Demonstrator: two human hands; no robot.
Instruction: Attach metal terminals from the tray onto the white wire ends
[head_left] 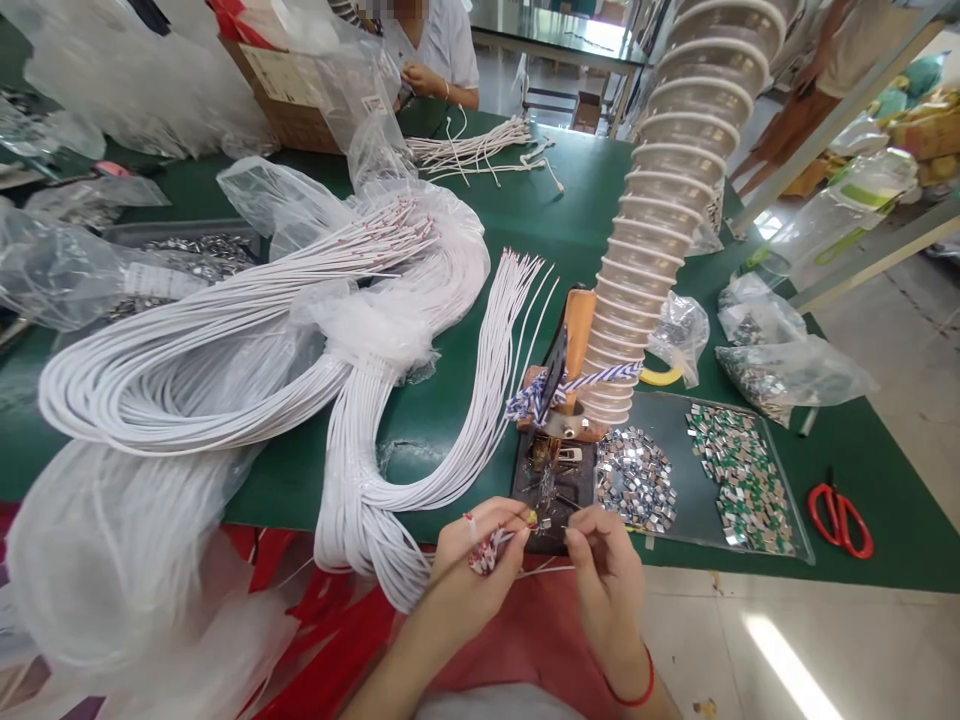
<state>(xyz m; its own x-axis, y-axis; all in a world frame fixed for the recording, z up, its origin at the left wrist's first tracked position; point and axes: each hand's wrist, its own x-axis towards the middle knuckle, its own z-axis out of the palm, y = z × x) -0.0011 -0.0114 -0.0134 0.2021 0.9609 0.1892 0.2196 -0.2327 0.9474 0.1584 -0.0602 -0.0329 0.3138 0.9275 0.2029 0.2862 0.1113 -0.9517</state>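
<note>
A bunch of white cables with red-and-white wire ends (pixel 487 552) is gripped in my left hand (pixel 480 565), whose fingertips are at the front of a small dark soldering stand (pixel 555 490). My right hand (pixel 606 575) pinches a thin wire end close to the stand; the exact piece is too small to tell. A tiny metal connector (pixel 545 522) shows between the two hands. Right of the stand lie a pile of small silver connectors (pixel 636 480) and a pile of green-and-silver pieces (pixel 742 478) on a flat tray (pixel 694 535).
Large bundles of white cable (pixel 187 350) cover the left of the green table (pixel 585 190). A ribbed duct (pixel 667 190) comes down behind the stand. Red scissors (pixel 840 520) lie at the right. Across the table sits a person (pixel 442 50).
</note>
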